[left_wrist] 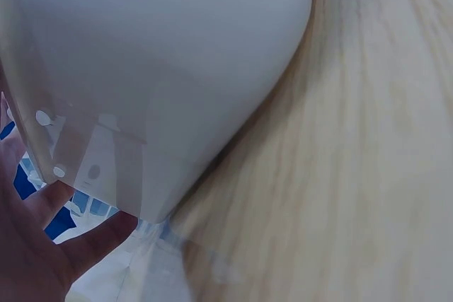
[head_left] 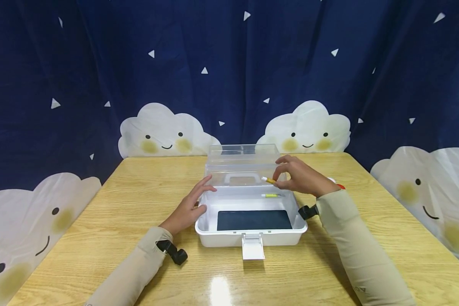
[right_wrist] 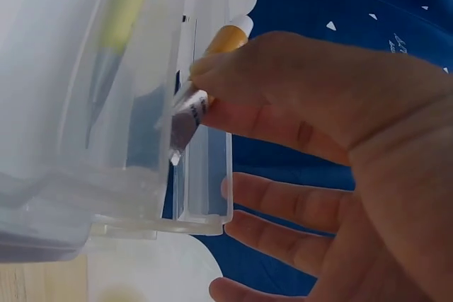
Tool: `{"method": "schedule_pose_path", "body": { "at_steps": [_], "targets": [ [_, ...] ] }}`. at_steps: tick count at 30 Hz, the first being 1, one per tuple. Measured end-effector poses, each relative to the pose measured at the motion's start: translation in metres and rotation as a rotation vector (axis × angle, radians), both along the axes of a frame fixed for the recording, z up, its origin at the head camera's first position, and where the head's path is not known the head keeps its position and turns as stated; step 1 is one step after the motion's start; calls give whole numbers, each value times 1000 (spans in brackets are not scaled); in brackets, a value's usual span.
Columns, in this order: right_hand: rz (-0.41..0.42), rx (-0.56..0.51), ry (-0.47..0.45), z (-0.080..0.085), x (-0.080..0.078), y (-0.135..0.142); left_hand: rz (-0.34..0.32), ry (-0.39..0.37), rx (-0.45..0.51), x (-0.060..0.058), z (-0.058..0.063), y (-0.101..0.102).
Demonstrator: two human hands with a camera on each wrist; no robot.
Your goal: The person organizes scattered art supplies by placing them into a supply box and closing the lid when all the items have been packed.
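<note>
A white plastic box [head_left: 218, 240] stands on the table with its clear lid [head_left: 245, 159] raised at the back. My right hand [head_left: 300, 176] pinches a short orange pen-like tool [right_wrist: 225, 42] between thumb and index finger, close to the lid. That tool has a white end and a silvery printed tip; its other fingers spread away. Inside the box, toward the back, lies a yellow pen-like tool [head_left: 270, 195] with a thin grey point. A dark rectangular panel [head_left: 254, 220] covers part of the box floor. My left hand [head_left: 187, 210], fingers spread, is at the box's left rim.
The front latch [head_left: 253, 248] hangs down over the box's front wall. Behind my right wrist, a red and white object [head_left: 340, 186] is mostly hidden. The wooden table [head_left: 137, 187] ends at a dark blue curtain [head_left: 229, 85] with clouds.
</note>
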State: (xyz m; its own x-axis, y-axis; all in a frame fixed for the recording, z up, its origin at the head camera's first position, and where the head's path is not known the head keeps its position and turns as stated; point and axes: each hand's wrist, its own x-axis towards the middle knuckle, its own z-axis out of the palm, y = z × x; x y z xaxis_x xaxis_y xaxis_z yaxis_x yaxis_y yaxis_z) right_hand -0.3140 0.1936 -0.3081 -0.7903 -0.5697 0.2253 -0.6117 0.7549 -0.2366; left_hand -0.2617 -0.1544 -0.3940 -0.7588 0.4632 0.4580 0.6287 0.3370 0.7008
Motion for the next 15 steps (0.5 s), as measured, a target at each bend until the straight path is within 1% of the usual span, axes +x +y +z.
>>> {"method": "schedule_pose_path", "body": {
  "at_steps": [5,10,15],
  "targets": [
    [0,13,-7,0,3,-3,-3,-8,7,0,1,0],
    [-18,31,-16,0,4,-5,-2,-11,5,1,1,0],
    [-10,56,14,-1,5,-7,-2,-12,3,1,1,0]
  ]
}}
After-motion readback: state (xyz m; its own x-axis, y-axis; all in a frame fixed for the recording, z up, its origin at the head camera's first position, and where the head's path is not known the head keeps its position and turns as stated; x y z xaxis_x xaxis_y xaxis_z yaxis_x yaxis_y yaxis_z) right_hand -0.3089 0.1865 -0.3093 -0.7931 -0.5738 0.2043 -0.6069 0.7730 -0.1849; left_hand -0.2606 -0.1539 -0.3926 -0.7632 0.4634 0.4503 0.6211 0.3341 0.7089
